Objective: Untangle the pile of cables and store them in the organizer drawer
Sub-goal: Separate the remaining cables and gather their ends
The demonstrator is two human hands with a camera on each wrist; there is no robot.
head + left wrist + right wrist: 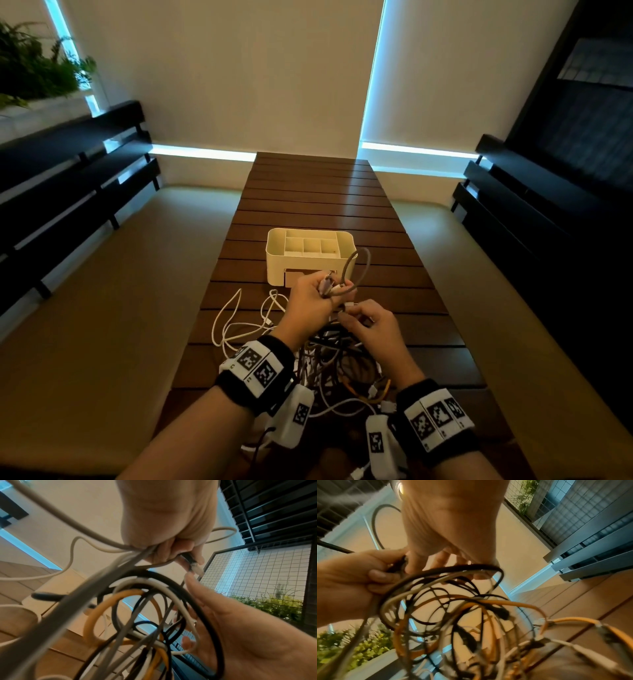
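Fingers (329, 291) of the left hand (308, 301) clench several cable ends while the right hand (370, 325) pinches a white plug (349, 305) above the tangled pile of cables (342, 370) on the near tabletop (308, 192). Untangling is under way; next, one cable likely needs drawing free for the cream organizer (310, 255) beyond, its drawer (298, 275) seemingly ajar.

Dim, warm room — cold blue daylight leaks round the pale roller blinds (257, 78) and glints on the dark slatted wooden table's (308, 192) far end. Wide-angle bending at frame edges; wrist views blur the nearest tangled cables (102, 615).
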